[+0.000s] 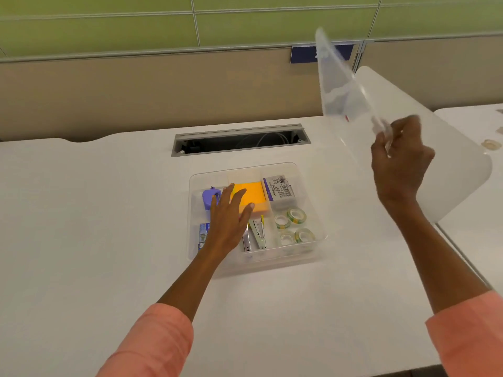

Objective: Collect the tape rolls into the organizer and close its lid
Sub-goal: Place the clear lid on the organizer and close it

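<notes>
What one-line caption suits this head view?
Right hand lifts the clear plastic lid over the open clear organizer holding four tape rolls.

- We see a white desk (109,213) filling most of the view, its far edge meeting a beige partition.
- A long slot (241,140) is cut into the desk near that far edge, with cables showing inside.
- A clear plastic organizer (313,213) sits directly on the desk, just in front of the slot, near the middle.
- A white divider panel (462,172) stands at the desk's right side.
- Beyond that panel we see a second white desk (473,118), with a small round object (491,144) lying on it, too blurred to tell what it is.
</notes>
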Demonstrator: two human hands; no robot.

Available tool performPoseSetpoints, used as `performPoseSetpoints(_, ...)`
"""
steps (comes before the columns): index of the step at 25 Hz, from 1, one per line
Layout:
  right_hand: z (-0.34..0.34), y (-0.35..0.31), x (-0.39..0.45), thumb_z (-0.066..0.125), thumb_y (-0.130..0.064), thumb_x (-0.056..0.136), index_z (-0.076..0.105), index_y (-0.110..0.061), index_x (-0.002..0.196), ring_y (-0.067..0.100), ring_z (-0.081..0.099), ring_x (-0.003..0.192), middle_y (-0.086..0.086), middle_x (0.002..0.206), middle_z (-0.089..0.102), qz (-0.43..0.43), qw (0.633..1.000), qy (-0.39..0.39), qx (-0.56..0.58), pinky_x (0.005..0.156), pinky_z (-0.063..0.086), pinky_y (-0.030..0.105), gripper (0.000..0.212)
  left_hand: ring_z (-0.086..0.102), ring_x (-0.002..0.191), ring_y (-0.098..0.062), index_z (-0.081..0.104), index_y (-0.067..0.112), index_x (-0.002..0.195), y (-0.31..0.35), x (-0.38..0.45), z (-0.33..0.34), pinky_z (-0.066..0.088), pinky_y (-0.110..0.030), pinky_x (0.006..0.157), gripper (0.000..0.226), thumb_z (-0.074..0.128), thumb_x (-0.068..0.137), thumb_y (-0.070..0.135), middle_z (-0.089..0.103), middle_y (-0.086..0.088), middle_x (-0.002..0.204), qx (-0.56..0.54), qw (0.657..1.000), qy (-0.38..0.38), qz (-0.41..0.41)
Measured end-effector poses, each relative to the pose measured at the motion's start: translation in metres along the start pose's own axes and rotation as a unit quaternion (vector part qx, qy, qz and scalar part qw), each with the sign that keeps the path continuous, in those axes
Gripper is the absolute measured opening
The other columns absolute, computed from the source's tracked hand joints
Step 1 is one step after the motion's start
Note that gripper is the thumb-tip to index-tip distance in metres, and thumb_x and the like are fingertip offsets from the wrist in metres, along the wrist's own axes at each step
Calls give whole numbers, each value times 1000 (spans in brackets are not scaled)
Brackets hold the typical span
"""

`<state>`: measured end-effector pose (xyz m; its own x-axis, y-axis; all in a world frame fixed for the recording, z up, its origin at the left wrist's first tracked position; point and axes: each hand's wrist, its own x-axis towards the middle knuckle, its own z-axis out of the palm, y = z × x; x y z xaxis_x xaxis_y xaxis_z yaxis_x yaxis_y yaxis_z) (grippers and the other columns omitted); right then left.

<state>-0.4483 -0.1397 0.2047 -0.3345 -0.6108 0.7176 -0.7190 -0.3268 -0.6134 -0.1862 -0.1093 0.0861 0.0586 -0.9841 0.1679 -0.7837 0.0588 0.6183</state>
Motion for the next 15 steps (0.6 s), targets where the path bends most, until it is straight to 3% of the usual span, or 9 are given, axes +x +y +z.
performPoseSetpoints(1,1,-9,7,50,-10,82,47,-12,81,31,67,64,10,77,68,36,996,17,86,59,42,18,4,25,139,-24,41,16,133,3,2,-5,16,-45,115,43,42,93,33,30,-9,150,-37,999,20,-10)
performPoseSetpoints(3,4,-26,16,48,-5,82,37,-22,76,20,73,86,8,100,72,124,949,32,289,71,59,34,21,36,133,-26,45,12,129,7,7,-18,29,-44,111,40,45,93,30,39,-11,144,-105,992,67,-31)
performPoseSetpoints(5,8,-35,16,49,1,85,34,-21,77,24,71,94,12,111,68,208,885,29,417,75,60,45,28,45,125,-26,47,11,127,9,12,-32,39,-40,104,39,47,92,29,45,-12,139,-169,978,106,-60)
performPoseSetpoints(10,32,-41,-20,48,11,87,34,-15,90,35,68,94,24,114,60,403,754,-21,518,75,58,55,30,61,103,-22,50,11,125,1,23,-61,50,-28,83,44,46,91,38,57,-12,127,-360,909,117,-172)
performPoseSetpoints(12,40,-37,-41,48,10,87,35,-14,102,35,66,92,27,115,58,458,713,-40,530,77,57,55,31,66,89,-21,55,7,119,-10,20,-68,54,-36,85,38,55,88,29,62,-14,117,-403,883,134,-200)
performPoseSetpoints(15,47,-27,-65,44,1,89,37,-15,114,39,63,101,30,120,55,517,669,-60,531,88,52,56,30,64,97,-26,61,3,114,-29,11,-72,50,-44,95,33,65,82,13,65,-16,115,-369,879,165,-254)
